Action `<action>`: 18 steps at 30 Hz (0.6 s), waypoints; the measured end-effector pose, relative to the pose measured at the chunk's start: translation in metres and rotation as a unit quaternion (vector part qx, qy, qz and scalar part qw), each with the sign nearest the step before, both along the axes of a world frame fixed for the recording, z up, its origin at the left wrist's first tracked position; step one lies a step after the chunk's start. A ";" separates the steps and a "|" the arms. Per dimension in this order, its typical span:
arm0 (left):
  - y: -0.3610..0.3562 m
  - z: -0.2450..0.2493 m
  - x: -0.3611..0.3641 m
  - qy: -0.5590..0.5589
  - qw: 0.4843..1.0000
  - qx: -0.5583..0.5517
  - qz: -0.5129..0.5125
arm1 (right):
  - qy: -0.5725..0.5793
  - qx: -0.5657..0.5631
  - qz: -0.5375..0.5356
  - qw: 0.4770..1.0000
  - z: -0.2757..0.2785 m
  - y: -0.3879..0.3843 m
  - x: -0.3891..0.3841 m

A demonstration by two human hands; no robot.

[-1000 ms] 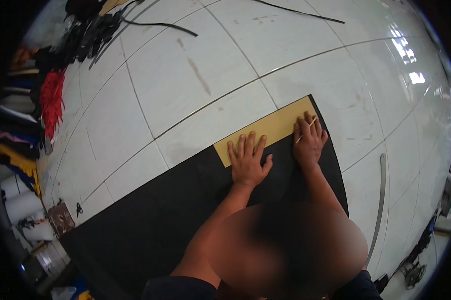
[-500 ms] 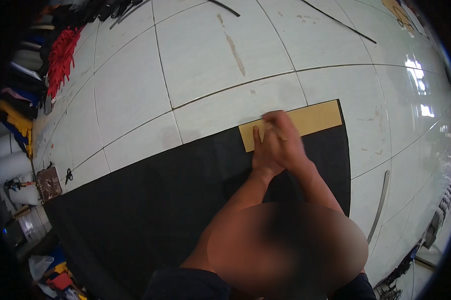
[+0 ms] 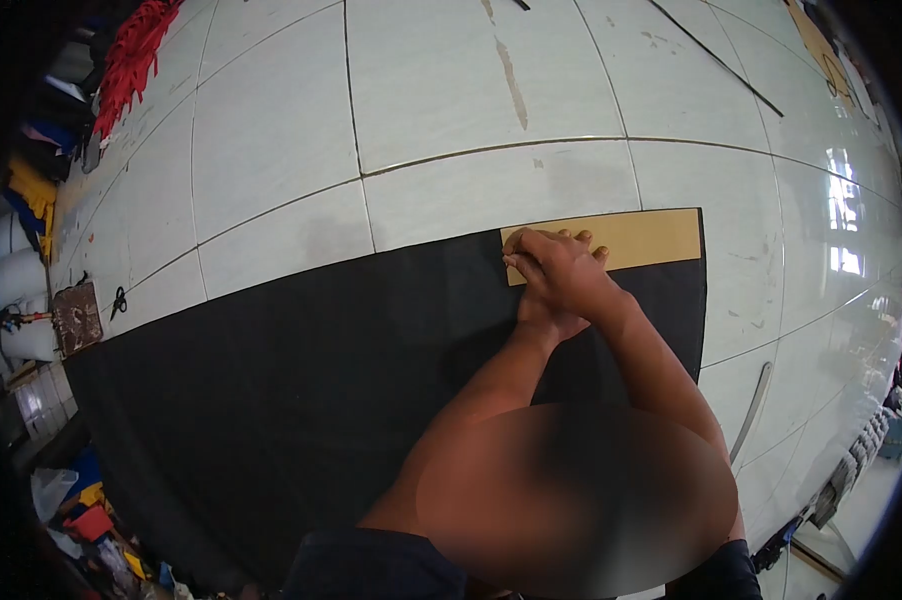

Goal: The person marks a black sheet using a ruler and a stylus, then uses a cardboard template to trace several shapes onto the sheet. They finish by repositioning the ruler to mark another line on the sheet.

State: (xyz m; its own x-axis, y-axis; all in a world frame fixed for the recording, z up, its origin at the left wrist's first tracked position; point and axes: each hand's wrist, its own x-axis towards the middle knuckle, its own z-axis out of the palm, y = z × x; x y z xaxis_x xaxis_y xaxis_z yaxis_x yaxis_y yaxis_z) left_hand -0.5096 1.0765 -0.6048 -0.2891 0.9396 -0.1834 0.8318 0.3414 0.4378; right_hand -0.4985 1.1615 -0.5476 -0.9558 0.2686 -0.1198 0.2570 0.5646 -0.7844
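Note:
A rectangular tan strip (image 3: 656,236), like card or board, lies on the black sheet (image 3: 301,370) along its far edge, near the right corner. My left hand (image 3: 538,303) rests on the strip. Its fingers are spread, with several tips showing beyond my right hand. Crossing over it, my right hand (image 3: 569,272) has its fingers curled together at the strip's left end. Whatever those fingers may pinch is too small or hidden to make out.
White floor tiles (image 3: 471,90) surround the sheet. Scissors (image 3: 119,302) and a worn brown block (image 3: 77,318) are at its left corner. A curved grey strip (image 3: 753,412) lies to the right. Red strips (image 3: 131,65) and coloured scraps (image 3: 96,515) are piled on the left.
My right hand, blurred and raised earlier, has moved left and down to the strip's left end. The view has shifted slightly.

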 end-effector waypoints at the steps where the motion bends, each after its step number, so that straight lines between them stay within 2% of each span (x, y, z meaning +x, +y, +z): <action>1: 0.000 0.000 0.000 0.000 1.000 -0.003 -0.001 | -0.003 0.016 0.006 1.000 -0.001 -0.001 0.001; 6: 0.001 0.002 0.000 0.002 1.000 -0.013 -0.004 | 0.004 0.033 0.034 0.999 0.003 -0.002 0.003; 10: 0.002 0.013 -0.004 0.001 1.000 -0.026 -0.010 | 0.032 0.104 0.047 0.993 -0.001 -0.006 0.007; 12: 0.002 0.025 -0.008 -0.010 0.998 -0.058 -0.024 | 0.057 0.087 0.050 0.993 -0.007 -0.006 0.009; 15: 0.000 -0.004 0.003 0.027 1.000 0.012 -0.001 | 0.073 0.091 0.058 0.991 -0.010 -0.005 0.009; 18: 0.000 -0.012 0.005 -0.006 1.000 -0.009 -0.002 | 0.050 0.109 0.075 0.990 -0.007 -0.005 0.007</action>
State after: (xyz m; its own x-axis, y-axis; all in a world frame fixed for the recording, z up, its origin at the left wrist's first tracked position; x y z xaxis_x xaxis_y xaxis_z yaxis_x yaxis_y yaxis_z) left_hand -0.5051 1.0770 -0.6167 -0.2823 0.9375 -0.2034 0.8280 0.3452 0.4418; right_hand -0.4912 1.1564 -0.5549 -0.9910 0.1324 0.0221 0.0854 0.7490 -0.6571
